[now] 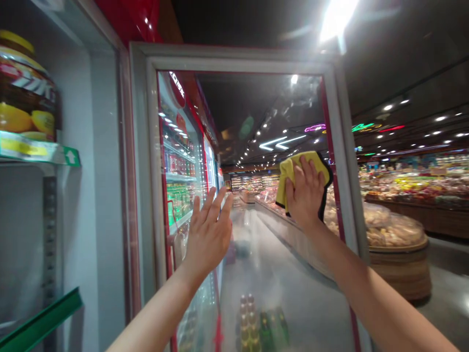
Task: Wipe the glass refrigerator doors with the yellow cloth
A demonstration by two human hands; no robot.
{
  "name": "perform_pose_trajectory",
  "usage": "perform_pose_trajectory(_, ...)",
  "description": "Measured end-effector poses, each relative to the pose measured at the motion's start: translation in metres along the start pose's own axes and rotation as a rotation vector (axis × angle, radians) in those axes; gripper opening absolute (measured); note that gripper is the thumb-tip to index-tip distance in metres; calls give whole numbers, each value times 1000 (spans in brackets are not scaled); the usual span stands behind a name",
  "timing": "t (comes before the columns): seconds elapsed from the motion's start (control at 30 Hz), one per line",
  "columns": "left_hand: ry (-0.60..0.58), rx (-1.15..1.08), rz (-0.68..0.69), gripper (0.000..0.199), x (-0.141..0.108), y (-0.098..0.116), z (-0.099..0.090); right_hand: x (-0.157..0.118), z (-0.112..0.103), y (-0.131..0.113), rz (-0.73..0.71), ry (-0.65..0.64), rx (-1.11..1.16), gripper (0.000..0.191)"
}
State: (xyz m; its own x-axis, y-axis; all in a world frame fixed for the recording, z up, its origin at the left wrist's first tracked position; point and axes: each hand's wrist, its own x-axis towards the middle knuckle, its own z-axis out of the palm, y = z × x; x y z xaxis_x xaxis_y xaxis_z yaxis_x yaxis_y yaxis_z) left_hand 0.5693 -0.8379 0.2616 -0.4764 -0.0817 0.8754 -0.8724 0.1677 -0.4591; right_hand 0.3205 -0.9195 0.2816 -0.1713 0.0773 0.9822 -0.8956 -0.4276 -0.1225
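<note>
A yellow cloth is clasped by the right grip and pressed on the right part of a glass fridge door. The left grip is held open, with fingers spread, near the glass

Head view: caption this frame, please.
Right hand holds yellow cloth on glass cooler door; left hand open beside it.

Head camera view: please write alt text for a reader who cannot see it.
A right hand holds a yellow cloth against a fridge's glass door, with the open left hand raised beside it, empty. Beyond the door lies a supermarket aisle.
</note>
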Motion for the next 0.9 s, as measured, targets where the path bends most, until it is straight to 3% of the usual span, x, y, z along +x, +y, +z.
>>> perform_pose_trajectory(0.1, -4, -52, 17, 75, 5, 4, 3, -30, -11, -14, -155, -180, -3, 52)
perform_pose_trajectory(0.2, 4, -95, 44, 75, 17, 17, 11, -10, -12, -17, -315, -302, 27, 53)
perform_pose_trajectory(0.33, 19, -110, 51, 69, 24, 34, 21, 24, -10, 23, -165, -163, -5, 51)
perform_pose_trajectory(0.43, 22, -119, 38, 65, 19, 38, 24, 1, -13, 45, 22, -23, -57, 49)
perform_pose_trajectory(0.5, 21, -127, 34, 64, 15, 38, 25, -22, -16, 40, 6, -44, -63, 49)
perform_pose_trajectory(0.57, 15, -138, 42, 64, 16, 40, 28, -28, -17, 26, -126, -158, -43, 51)
perform_pose_trajectory(0.63, 10, -151, 47, 64, 21, 44, 32, -12, -14, 14, -246, -252, -18, 53)
perform_pose_trajectory(0.7, 14, -164, 52, 64, 27, 51, 37, 19, -10, 13, -273, -262, -4, 53)
perform_pose_trajectory(0.8, 32, -186, 67, 66, 31, 60, 43, 49, -7, 36, -173, -179, -14, 52)
perform_pose_trajectory(0.9, 45, -210, 51, 70, 25, 60, 45, 28, -9, 59, 9, -47, -46, 52)
